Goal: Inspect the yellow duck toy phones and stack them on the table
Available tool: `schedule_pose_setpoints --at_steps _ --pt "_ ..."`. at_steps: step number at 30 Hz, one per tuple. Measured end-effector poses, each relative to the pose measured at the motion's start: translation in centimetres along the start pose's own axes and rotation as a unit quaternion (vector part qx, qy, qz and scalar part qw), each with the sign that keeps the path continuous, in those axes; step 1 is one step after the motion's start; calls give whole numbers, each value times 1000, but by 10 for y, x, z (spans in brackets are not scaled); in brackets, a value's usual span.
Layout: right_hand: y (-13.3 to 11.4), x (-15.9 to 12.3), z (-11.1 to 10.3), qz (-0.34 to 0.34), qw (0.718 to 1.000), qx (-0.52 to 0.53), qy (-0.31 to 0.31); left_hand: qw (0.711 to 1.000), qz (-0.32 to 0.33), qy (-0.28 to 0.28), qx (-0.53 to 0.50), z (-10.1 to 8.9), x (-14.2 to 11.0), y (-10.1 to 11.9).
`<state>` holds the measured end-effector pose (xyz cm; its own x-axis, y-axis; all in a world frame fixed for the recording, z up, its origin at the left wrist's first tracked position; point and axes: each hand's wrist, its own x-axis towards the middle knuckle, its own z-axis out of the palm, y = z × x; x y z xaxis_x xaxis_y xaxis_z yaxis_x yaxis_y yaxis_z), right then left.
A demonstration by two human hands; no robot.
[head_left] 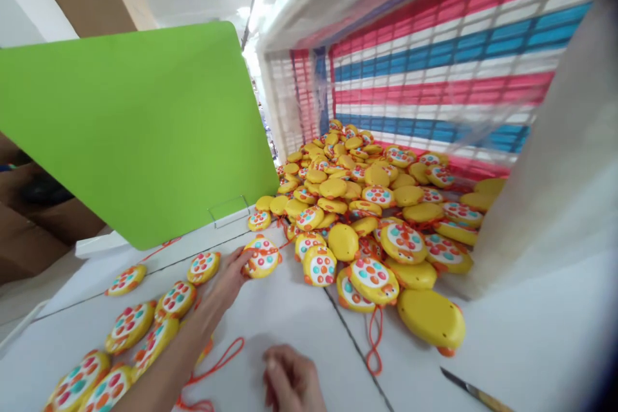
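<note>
My left hand (235, 272) grips the left edge of a yellow animal-shaped toy (262, 257) with a white, dotted face and an orange cord across it. That toy is at the front left of a large heap of similar yellow toys (333, 188), some face up and some showing plain yellow backs. Nearer to me, my right hand (292, 378) is loosely closed above the white table (270, 315), with nothing visible in it. Left of and partly under my left forearm lie several more toys (130, 326), faces up. A loop of orange cord (224, 357) is between my arms.
A knife (476, 389) lies at the front right. The heap spills from a bin lined with striped sheeting (434, 87); its pale side wall (531, 174) stands right. A green panel (140, 129) rises at the back left, with a bent wire (229, 211) by its base.
</note>
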<state>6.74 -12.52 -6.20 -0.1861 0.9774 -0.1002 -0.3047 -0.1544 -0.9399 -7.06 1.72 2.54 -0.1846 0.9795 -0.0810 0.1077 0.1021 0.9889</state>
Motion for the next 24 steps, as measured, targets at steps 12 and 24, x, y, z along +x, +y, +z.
schedule_pose_setpoints --at_steps 12,24 --pt "-63 -5 -26 55 984 70 -156 984 -116 -136 8 -9 -128 14" --pt "-60 -9 -18 103 968 184 -135 989 -97 -9 -109 -11 -197 -4"
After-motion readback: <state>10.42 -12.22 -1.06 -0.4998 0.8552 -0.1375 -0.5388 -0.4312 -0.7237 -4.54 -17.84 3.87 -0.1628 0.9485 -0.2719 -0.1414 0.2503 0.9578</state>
